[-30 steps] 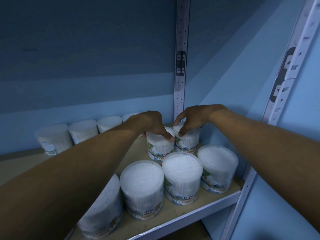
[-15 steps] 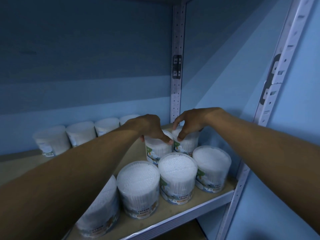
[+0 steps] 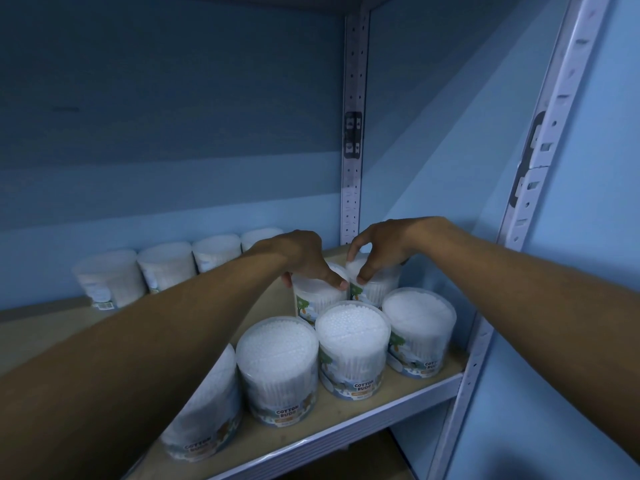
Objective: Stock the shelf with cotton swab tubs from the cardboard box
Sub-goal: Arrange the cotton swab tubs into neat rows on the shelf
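- Two tubs are being held at once, back in the right corner of the shelf, behind the front row.
- The left hand is curled over the rim of the left tub, thumb on the near edge, fingers wrapped down the far side.
- The right hand is cupped over the right tub, thumb and forefinger pinched on its lid edge.
- Both tubs are seen upright and touching each other; whether their bases are fully down on the board cannot be told, since the front row hides them.
- Four more tubs are lined along the front edge, and a further row is ranged against the back wall, well apart to the left.
- The cardboard box is not in view.
- Handling, as judged: each tub is probably light, packed with swabs, so one hand per tub is enough.
- The clear plastic wall is likely thin and smooth; a hard squeeze could flex it or pop the lid.
- The best hold is taken from above, around the lid rim, where the plastic is stiffest.
- Little room is left between neighbours, so a side grip lower down is not advised.
- A nudge could topple the front row off the lip.
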A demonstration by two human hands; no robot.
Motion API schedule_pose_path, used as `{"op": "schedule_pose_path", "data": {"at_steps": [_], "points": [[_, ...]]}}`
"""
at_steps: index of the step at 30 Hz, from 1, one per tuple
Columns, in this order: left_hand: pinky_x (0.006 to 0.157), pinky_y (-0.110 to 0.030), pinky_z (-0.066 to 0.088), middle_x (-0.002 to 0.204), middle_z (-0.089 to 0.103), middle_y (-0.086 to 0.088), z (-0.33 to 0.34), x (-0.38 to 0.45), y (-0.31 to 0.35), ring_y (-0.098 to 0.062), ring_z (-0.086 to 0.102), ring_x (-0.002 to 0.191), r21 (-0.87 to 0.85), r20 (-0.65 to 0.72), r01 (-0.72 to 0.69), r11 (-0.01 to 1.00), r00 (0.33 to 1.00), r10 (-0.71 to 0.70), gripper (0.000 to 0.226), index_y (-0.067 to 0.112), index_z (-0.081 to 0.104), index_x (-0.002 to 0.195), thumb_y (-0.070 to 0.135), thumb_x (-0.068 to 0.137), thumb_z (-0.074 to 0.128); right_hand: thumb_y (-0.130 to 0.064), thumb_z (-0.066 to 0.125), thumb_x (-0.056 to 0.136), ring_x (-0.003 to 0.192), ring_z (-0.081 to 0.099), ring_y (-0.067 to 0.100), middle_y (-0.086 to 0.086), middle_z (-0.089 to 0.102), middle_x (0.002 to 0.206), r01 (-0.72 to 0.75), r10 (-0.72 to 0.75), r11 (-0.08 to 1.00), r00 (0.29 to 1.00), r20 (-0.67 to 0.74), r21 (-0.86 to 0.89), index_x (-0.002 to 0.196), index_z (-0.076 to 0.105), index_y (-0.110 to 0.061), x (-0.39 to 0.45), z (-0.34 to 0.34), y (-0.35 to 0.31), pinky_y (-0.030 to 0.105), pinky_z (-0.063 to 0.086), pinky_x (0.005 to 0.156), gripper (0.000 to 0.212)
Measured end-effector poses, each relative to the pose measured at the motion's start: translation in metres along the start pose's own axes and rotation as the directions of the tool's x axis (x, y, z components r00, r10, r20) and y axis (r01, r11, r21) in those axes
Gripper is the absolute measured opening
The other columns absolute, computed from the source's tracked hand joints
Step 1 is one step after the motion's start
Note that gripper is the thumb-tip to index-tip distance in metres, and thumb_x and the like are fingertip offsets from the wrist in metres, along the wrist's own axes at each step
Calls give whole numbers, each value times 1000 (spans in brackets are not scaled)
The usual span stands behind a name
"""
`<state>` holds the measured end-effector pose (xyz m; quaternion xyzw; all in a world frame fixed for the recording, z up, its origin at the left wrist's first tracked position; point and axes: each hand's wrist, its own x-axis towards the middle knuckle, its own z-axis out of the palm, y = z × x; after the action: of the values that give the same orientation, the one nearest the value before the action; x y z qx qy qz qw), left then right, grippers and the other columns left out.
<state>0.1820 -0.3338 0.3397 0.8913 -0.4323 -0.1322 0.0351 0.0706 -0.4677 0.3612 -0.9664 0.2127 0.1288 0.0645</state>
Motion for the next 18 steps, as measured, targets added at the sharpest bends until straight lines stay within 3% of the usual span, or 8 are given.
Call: {"op": "schedule_pose_path", "data": {"at_steps": [4,8,18], "points": [[73,-30,61,111,63,-5,0,-5,3,-24,72,74,-19,15,2,1000,1000,-2,79,7,63,115,68,67,77,-50,81,76,119,55,22,-10,44,145,-10,10,1000,1000,12,1,130,58,-43,-4,0,-1,36,57,92,59],[69,-27,59,106,61,-5,-1,-10,5,-22,70,67,-19,14,4,1000,1000,-3,76,7,63,113,67,67,77,-50,81,76,119,55,23,-9,44,145,-16,16,1000,1000,16,0,129,58,-43,-8,1,-1,37,57,92,59],[71,-28,58,103,60,-5,0,-17,8,-25,73,73,-16,17,9,1000,1000,-9,69,9,60,103,67,68,77,-50,79,78,118,55,22,-8,42,147,-31,31,1000,999,14,-3,131,56,-41,-15,3,-4,37,57,92,58]]}}
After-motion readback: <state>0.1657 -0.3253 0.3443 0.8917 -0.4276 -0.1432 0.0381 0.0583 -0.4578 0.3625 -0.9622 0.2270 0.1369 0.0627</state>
